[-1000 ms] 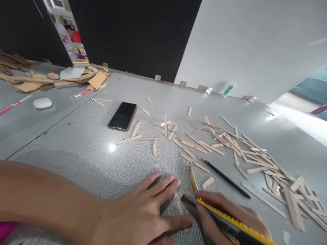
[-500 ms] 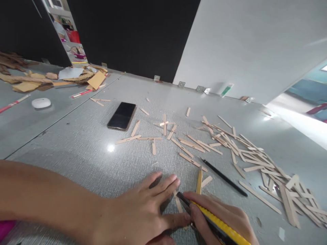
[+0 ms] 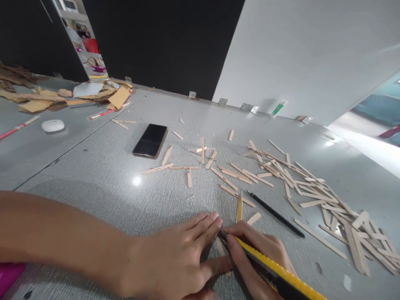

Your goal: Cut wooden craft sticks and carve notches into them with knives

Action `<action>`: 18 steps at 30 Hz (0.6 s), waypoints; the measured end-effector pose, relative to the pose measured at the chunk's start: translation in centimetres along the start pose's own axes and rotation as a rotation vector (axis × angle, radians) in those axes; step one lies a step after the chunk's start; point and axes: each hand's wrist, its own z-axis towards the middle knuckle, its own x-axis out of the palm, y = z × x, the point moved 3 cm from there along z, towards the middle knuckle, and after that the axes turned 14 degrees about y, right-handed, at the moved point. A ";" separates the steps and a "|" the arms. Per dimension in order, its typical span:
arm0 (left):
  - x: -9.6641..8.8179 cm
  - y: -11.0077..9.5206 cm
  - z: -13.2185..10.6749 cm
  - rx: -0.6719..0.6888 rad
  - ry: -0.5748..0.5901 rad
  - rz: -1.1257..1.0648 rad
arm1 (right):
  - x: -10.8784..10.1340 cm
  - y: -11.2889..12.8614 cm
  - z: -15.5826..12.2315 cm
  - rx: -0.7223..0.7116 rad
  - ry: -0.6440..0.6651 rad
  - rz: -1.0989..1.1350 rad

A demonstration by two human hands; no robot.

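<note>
My left hand [image 3: 181,254] lies palm down on the table, fingers stretched out and close together, thumb apart. Under and beside it is a wooden craft stick [image 3: 221,246], partly hidden by the fingers and thumb. My right hand [image 3: 261,250] is closed round a yellow and black utility knife [image 3: 275,271], held slanting. The knife's front end is down at the stick, close to my left fingertips; the blade is hard to make out. A slim yellow pointed tool [image 3: 239,208] sticks out beyond my right fingers; its kind and lower end are hidden.
A black pen-like tool [image 3: 276,214] lies right of my hands. Loose craft sticks [image 3: 312,196] are heaped at the right, with more scattered ahead. A phone [image 3: 150,141], a white earbud case [image 3: 53,126] and torn cardboard [image 3: 118,98] lie left. Upright panels [image 3: 281,54] border the back.
My right hand and the knife have moved slightly up and left, nearer my left fingertips. My left fingers have drawn closer together. The yellow pointed tool has shifted along with the right hand.
</note>
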 end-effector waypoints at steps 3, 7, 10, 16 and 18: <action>0.0 -0.1 0.0 -0.016 -0.021 0.040 | 0.1 -0.2 -0.2 0.011 -0.022 0.022; -0.1 -0.3 0.1 -0.012 -0.030 0.118 | 0.0 0.0 -0.2 -0.017 -0.020 0.000; -0.3 -0.5 0.1 -0.033 -0.018 0.146 | -0.1 0.2 -0.1 -0.013 0.013 -0.004; -0.5 -0.5 0.1 -0.012 0.027 0.120 | -0.1 0.1 0.1 -0.073 0.012 0.011; -0.5 -0.4 0.1 -0.003 0.035 0.120 | 0.0 0.0 -0.1 -0.038 0.023 0.007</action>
